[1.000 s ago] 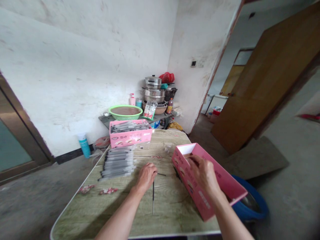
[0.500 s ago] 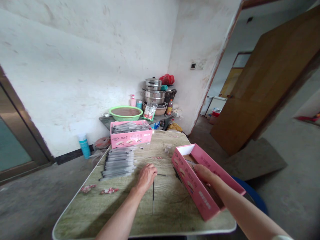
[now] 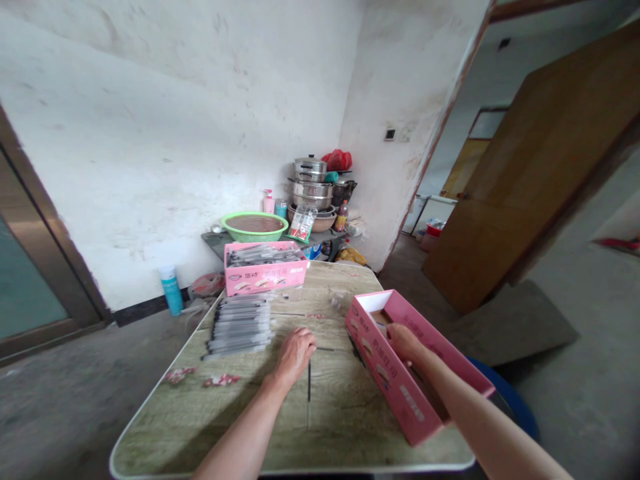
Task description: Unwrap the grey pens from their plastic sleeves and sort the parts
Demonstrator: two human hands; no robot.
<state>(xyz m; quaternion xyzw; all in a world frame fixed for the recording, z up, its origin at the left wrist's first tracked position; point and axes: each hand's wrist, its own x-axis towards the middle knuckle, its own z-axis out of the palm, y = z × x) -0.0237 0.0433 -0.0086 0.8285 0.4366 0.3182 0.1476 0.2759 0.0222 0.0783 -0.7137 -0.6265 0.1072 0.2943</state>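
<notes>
My left hand (image 3: 296, 352) rests near the middle of the wood-print table (image 3: 350, 433), its fingers curled together; whatever they hold, if anything, is hidden. My right hand (image 3: 404, 341) reaches inside the open pink box (image 3: 395, 393) on the right, fingers closed. A pale, translucent stick that looks like a pen (image 3: 383, 328) shows at its fingertips. Left of my left hand lies a row of pens (image 3: 243, 325) with clear barrels, side by side. Behind the row, a second pink box (image 3: 265, 279) is full of similar pens.
Beyond the table, a low dark stand holds a green basin (image 3: 254, 230), stacked steel pots (image 3: 311, 190) and bottles. A small clear plastic piece (image 3: 341, 300) lies near the right box. A blue spray can (image 3: 171, 291) stands on the floor at left. A wooden door (image 3: 530, 180) hangs open at right.
My right hand has shifted slightly inside the right box, and less of the pale stick shows. My left hand stays in place. The whole view has moved a little.
</notes>
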